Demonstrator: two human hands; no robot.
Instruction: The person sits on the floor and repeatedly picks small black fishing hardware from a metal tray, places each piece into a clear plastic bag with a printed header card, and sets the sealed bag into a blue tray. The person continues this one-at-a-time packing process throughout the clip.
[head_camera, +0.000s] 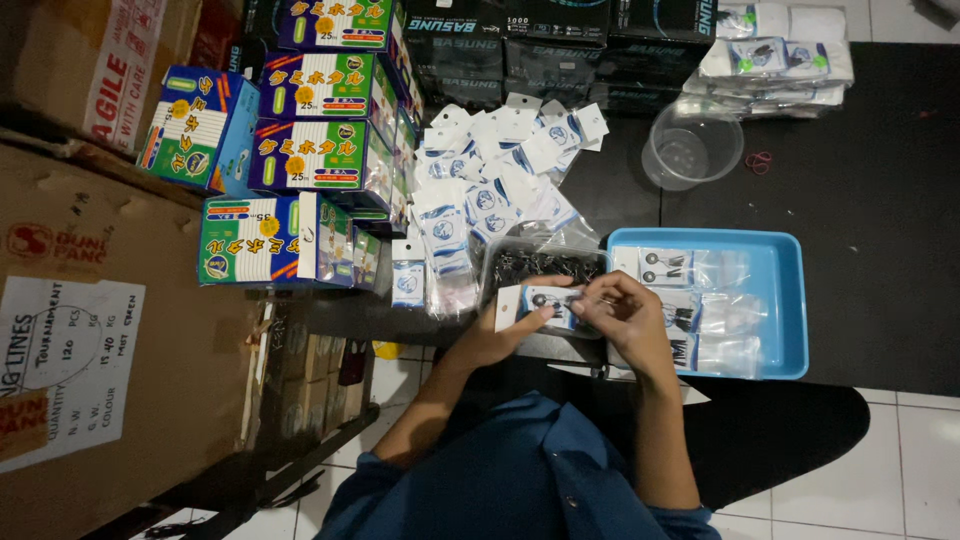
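My left hand (500, 335) and my right hand (625, 315) both pinch one small clear packet with a white card header (535, 303), held just in front of me. The left thumb lies along the packet's lower edge; the right fingers curl over its right end. Right behind the hands stands a clear plastic box of small dark metal pieces (540, 265). To the right is a blue tray (785, 300) with several filled packets lying in it.
A heap of empty white-and-blue packets (490, 180) lies behind the box. Colourful small cartons (310, 150) are stacked at the left, brown cardboard boxes (90, 330) further left. A clear round tub (690, 150) and black cartons (560, 40) stand at the back.
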